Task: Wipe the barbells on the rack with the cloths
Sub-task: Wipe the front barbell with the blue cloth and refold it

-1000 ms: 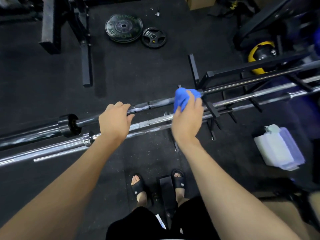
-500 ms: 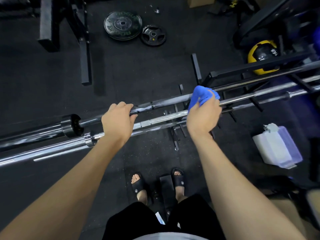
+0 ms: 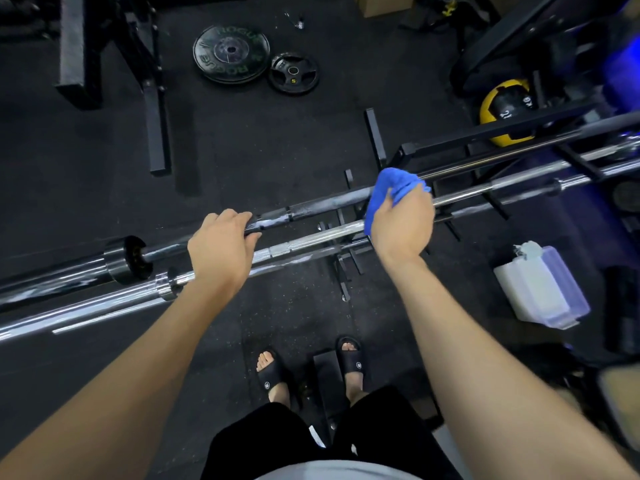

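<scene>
Head view is looking down over two bare forearms reaching out to barbells lying across a low rack. At the far left, the dark barbell (image 3: 322, 206) is showing its thick black sleeve and collar, and just nearer the person a chrome barbell (image 3: 311, 239) is running alongside it, both slanting up toward the right. The left hand (image 3: 221, 251) is curling its grip round the dark barbell's shaft just right of the collar, fingers hooked over the top and thumb tucked beneath. Behind it on the black rubber floor (image 3: 104, 188), two weight plates (image 3: 231, 58) are lying flat side by side, the larger one to the left. Moving right, the right hand (image 3: 403, 225) is holding a bunched blue cloth (image 3: 389, 190) in its grip and pressing it onto the dark barbell, well apart from the left hand; the cloth is bulging out above and left of the fingers. Below the hands, two feet in black slides (image 3: 273, 374) are standing on the floor. Further right, the black rack (image 3: 478, 136) is carrying the bars' far ends, with a yellow and black kettlebell (image 3: 504, 109) sitting behind it. At the right edge, a translucent plastic container (image 3: 542, 289) is resting on the floor near the rack.
</scene>
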